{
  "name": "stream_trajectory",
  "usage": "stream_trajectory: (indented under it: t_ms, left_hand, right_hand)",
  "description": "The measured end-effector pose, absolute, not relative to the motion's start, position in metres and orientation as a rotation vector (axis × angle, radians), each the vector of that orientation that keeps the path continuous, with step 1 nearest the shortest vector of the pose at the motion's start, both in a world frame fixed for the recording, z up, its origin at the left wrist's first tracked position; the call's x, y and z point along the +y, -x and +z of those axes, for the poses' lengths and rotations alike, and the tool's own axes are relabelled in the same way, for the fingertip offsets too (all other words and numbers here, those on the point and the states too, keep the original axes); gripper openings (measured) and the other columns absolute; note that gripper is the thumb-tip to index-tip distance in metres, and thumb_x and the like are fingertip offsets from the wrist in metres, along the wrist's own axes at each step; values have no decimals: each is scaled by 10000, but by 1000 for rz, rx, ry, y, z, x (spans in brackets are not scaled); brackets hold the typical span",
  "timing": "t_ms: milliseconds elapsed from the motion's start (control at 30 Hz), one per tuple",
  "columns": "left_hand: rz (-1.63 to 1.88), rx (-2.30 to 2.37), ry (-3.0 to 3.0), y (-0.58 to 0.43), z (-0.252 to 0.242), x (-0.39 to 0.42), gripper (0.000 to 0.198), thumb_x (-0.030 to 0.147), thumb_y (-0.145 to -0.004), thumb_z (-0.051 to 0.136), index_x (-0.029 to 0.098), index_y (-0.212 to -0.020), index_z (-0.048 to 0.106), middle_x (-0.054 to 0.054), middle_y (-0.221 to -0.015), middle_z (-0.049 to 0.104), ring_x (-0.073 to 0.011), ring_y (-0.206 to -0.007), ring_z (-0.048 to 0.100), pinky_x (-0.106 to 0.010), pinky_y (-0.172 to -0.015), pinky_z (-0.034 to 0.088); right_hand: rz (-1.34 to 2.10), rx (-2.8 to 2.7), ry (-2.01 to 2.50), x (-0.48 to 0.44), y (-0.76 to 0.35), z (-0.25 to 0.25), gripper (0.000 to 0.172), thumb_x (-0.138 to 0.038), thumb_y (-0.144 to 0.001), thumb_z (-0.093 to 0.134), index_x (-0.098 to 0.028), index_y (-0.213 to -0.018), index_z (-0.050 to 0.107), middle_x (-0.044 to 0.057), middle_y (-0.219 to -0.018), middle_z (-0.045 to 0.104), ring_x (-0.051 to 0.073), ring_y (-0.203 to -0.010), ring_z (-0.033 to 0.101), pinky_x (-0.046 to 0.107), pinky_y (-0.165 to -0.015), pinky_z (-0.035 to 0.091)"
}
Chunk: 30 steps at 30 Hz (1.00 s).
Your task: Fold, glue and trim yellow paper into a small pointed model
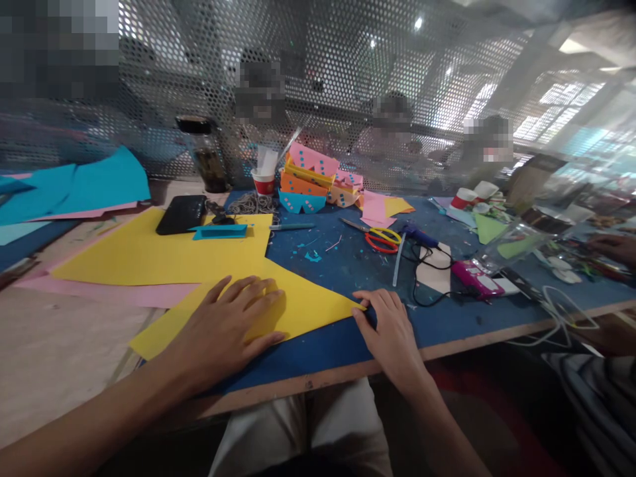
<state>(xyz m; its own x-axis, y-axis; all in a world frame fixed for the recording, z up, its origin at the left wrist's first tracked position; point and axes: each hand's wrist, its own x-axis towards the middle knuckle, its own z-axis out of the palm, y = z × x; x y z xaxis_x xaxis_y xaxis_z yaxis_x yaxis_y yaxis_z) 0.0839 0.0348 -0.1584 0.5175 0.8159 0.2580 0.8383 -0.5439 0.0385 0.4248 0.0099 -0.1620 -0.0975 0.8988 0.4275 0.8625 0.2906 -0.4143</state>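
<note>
A yellow paper sheet [308, 298] lies near the table's front edge, narrowing to a point on the right. Flat on its middle rests my left hand [243, 315], fingers stretched out. My right hand [385, 321] pinches the sheet's right tip between thumb and fingers. Behind my left hand is a larger yellow sheet [149, 255], with pink paper [99, 293] showing beneath it. A black phone [181, 214] and a folded blue paper strip [221, 231] lie on that larger sheet.
Scissors [381, 240], a glue gun [421, 235] with its cord and a magenta box [477, 278] lie to the right. At the back stand a dark bottle [209, 159], a paper cup [263, 182] and folded colored paper pieces [308, 179]. A co-worker's hand [613, 248] is far right.
</note>
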Motion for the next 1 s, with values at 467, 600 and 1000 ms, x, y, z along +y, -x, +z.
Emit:
stream_trajectory:
  t_ms: [467, 600, 1000]
  left_hand:
    - [-433, -1354, 2675, -83, -160, 38, 777, 864, -1115, 342, 326, -1580, 656, -67, -1626, 733, -387, -1567, 600, -623, -1348, 352]
    - [-435, -1348, 2666, -81, -161, 39, 787, 869, -1108, 322, 338, -1570, 675, -90, -1597, 750, -419, -1539, 622, -673, -1331, 357]
    - [-428, -1343, 2663, -78, -165, 41, 810, 866, -1106, 310, 322, -1578, 680, -118, -1603, 741, -448, -1528, 626, -704, -1323, 358]
  right_hand:
    - [69, -1950, 1581, 10, -425, -159, 230, -161, -1060, 696, -242, -1266, 754, 74, -1126, 770, 321, -1126, 699, 508, -1004, 548]
    - [87, -1944, 1577, 10, -424, -156, 239, -147, -1051, 708, -243, -1264, 760, 76, -1127, 776, 318, -1141, 701, 500, -1027, 552]
    - [113, -1920, 1596, 10, -421, -155, 290, -94, -1031, 638, -231, -1249, 772, 86, -1151, 781, 319, -1156, 699, 492, -1026, 549]
